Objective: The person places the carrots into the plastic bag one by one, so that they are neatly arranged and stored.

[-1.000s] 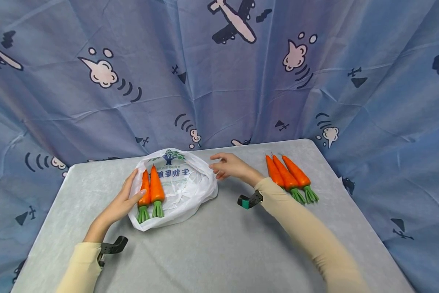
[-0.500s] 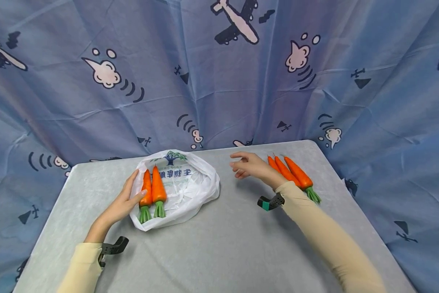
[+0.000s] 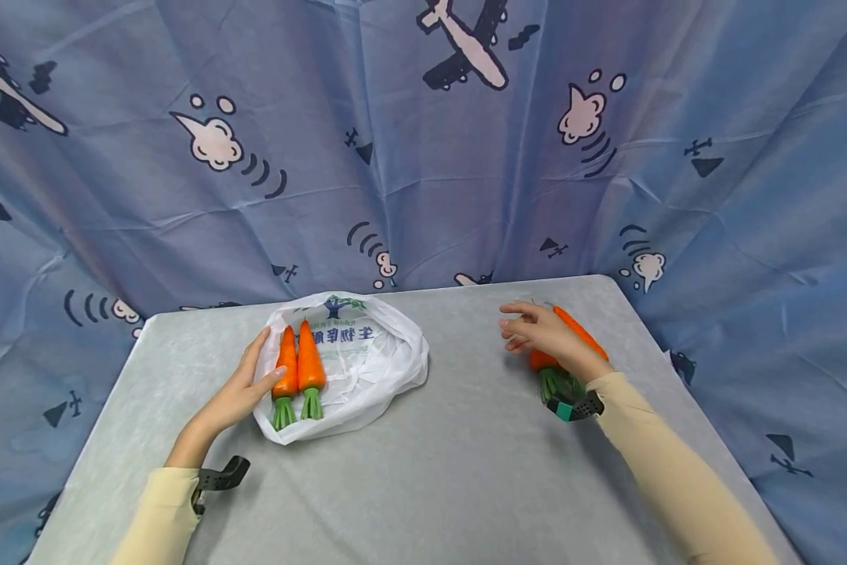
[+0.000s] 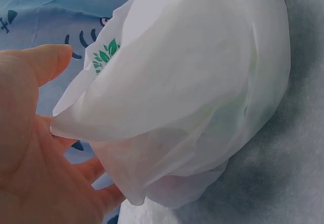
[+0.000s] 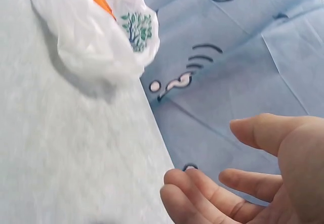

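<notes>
A white plastic bag (image 3: 388, 392) printed with a green and blue tree lies with its mouth spread, and two orange carrots (image 3: 311, 361) with green tops lie side by side in its left part. My left hand (image 3: 235, 396) rests along the bag's left side, fingers straight against the outside and thumb over the rim. In the left wrist view, the fingers (image 4: 96, 171) touch the plastic. My right hand (image 3: 553, 337) holds nothing, its fingers loosely bent, and hovers over the carrots (image 3: 582, 331) at the right, hiding most of them.
A grey-white cloth covers the table (image 3: 437, 471). Behind its far edge hangs a blue curtain (image 3: 423, 173) with printed planes and clouds. Each wrist wears a black camera band (image 3: 221, 477).
My right hand has moved right, from beside the bag to over the carrots at the right. The left hand and the bag have stayed in place; the head view has shifted slightly.
</notes>
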A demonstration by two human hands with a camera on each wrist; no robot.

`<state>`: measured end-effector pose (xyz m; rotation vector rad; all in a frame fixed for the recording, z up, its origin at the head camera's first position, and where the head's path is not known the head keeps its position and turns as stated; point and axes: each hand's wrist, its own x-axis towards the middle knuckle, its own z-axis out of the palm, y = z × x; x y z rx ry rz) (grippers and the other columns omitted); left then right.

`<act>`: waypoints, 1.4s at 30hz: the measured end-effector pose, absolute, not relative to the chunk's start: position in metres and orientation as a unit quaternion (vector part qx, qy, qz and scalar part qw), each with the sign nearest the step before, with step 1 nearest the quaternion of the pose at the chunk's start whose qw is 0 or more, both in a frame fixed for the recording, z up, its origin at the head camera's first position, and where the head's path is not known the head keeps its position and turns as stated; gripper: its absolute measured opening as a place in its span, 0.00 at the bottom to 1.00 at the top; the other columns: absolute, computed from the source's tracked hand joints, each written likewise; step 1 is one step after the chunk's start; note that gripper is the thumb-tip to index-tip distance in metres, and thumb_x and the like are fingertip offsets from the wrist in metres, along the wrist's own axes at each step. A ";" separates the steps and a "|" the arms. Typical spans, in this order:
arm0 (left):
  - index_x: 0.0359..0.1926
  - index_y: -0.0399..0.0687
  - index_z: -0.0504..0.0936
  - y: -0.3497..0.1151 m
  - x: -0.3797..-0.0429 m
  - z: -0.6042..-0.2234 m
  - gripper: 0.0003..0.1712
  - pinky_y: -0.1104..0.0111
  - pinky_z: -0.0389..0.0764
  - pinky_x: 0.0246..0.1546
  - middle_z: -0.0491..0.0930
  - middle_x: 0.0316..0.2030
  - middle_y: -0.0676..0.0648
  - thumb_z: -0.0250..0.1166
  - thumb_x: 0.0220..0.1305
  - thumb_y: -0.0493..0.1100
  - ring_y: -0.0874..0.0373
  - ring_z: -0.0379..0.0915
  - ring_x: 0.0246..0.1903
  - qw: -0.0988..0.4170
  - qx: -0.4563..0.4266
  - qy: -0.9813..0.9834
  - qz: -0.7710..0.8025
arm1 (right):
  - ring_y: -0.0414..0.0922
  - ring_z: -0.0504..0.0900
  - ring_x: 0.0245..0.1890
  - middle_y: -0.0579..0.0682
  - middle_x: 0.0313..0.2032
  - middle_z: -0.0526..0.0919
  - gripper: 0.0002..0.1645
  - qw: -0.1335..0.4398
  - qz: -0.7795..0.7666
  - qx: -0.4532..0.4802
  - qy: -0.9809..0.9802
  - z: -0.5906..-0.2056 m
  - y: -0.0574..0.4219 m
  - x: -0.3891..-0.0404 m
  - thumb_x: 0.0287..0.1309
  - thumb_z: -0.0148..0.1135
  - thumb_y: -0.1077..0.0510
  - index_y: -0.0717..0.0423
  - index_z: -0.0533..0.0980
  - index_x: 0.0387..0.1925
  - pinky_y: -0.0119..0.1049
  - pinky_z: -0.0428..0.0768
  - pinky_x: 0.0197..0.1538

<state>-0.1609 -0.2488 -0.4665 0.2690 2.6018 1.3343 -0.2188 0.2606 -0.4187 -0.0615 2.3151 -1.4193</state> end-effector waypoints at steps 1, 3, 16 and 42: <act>0.79 0.54 0.30 -0.249 -0.161 -0.467 0.49 0.29 0.41 0.69 0.30 0.78 0.33 0.55 0.74 0.49 0.29 0.29 0.76 0.102 0.091 0.882 0.452 | 0.53 0.86 0.45 0.71 0.60 0.74 0.39 0.209 -0.511 -0.019 0.833 -0.420 0.265 -0.218 0.67 0.58 0.42 0.54 0.61 0.73 0.49 0.84 0.55; 0.79 0.54 0.30 -0.249 -0.161 -0.467 0.49 0.28 0.41 0.69 0.30 0.78 0.33 0.55 0.74 0.49 0.29 0.29 0.76 0.102 0.091 0.882 0.451 | 0.55 0.85 0.47 0.70 0.61 0.74 0.40 0.207 -0.511 -0.014 0.834 -0.424 0.273 -0.215 0.67 0.58 0.42 0.54 0.61 0.73 0.48 0.84 0.54; 0.79 0.57 0.30 -0.248 -0.161 -0.470 0.49 0.29 0.40 0.69 0.30 0.78 0.34 0.55 0.74 0.51 0.30 0.29 0.76 0.102 0.093 0.882 0.450 | 0.43 0.86 0.39 0.72 0.58 0.76 0.40 0.199 -0.490 0.012 0.849 -0.434 0.309 -0.201 0.71 0.54 0.47 0.63 0.55 0.74 0.37 0.87 0.46; 0.79 0.55 0.30 -0.248 -0.160 -0.469 0.49 0.29 0.41 0.69 0.30 0.78 0.33 0.56 0.74 0.50 0.29 0.30 0.76 0.102 0.093 0.883 0.450 | 0.40 0.82 0.21 0.51 0.27 0.81 0.38 0.147 -0.449 0.038 0.881 -0.453 0.314 -0.198 0.63 0.65 0.57 0.70 0.63 0.69 0.34 0.86 0.31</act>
